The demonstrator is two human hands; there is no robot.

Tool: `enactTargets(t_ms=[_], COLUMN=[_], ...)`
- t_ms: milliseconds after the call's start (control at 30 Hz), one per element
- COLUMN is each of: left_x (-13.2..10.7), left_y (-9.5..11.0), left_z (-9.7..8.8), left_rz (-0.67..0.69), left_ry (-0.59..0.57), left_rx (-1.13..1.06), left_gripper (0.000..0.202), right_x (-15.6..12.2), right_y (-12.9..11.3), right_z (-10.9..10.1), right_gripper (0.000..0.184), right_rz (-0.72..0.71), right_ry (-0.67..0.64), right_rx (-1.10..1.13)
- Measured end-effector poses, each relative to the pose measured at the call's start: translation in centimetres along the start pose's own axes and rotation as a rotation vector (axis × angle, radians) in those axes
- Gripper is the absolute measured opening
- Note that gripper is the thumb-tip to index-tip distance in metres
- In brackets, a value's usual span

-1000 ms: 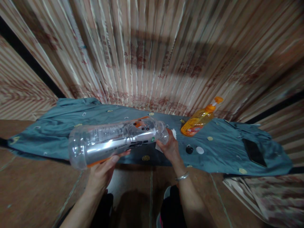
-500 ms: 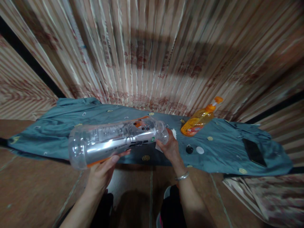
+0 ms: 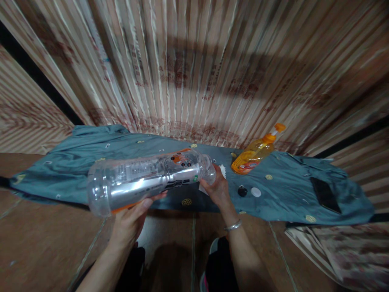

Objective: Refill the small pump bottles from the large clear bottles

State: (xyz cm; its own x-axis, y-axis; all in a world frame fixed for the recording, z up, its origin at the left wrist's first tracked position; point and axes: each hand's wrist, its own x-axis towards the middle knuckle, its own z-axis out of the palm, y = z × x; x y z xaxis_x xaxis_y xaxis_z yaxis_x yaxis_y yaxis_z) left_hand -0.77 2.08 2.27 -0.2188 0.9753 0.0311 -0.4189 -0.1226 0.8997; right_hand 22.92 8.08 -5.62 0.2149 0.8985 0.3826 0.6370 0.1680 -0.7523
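Observation:
A large clear plastic bottle [image 3: 146,178] with a silver and orange label lies tilted on its side in the air, its neck towards the right. My left hand [image 3: 132,219] supports it from below near its base, fingers partly hidden behind it. Around the neck end, my right hand [image 3: 217,186] is closed, and the bottle's mouth is hidden by the fingers. Behind that hand a piece of white paper [image 3: 223,171] shows in part. To the right lie a black round cap [image 3: 242,191] and a white round disc [image 3: 255,192].
An orange pump bottle [image 3: 253,156] stands on the blue-green cloth [image 3: 285,194] covering a narrow surface. A black phone [image 3: 325,194] lies towards the right end. Striped curtains [image 3: 194,73] hang right behind, and the tiled floor [image 3: 170,243] shows below.

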Motion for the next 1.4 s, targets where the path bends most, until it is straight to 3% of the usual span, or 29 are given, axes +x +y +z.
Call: enactTargets(t_ms=[200, 533, 833, 1000, 1400], left_x=[-0.13, -0.16, -0.06, -0.03, 0.08], left_y=[-0.11, 0.34, 0.17, 0.03, -0.2], left_z=[-0.52, 0.16, -0.12, -0.28, -0.09], left_rz=[-0.039, -0.034, -0.04, -0.014, -0.015], left_ry=[-0.009, 0.029, 0.006, -0.003, -0.004], left_rx=[0.043, 0.014, 0.111, 0.033, 0.02], left_gripper=[0.027, 0.024, 0.034, 0.025, 0.033], right_x=[0.01, -0.06, -0.07, -0.04, -0.12], right_y=[-0.15, -0.09, -0.2, -0.23, -0.07], right_z=[-0.14, -0.04, -0.06, -0.07, -0.03], right_gripper=[0.058, 0.058, 0.059, 0.058, 0.061], right_rz=[0.005, -0.002, 0.013, 0.014, 0.008], right_ry=[-0.019, -0.008, -0.006, -0.006, -0.012], right_rx=[-0.011, -0.011, -0.007, -0.003, -0.005])
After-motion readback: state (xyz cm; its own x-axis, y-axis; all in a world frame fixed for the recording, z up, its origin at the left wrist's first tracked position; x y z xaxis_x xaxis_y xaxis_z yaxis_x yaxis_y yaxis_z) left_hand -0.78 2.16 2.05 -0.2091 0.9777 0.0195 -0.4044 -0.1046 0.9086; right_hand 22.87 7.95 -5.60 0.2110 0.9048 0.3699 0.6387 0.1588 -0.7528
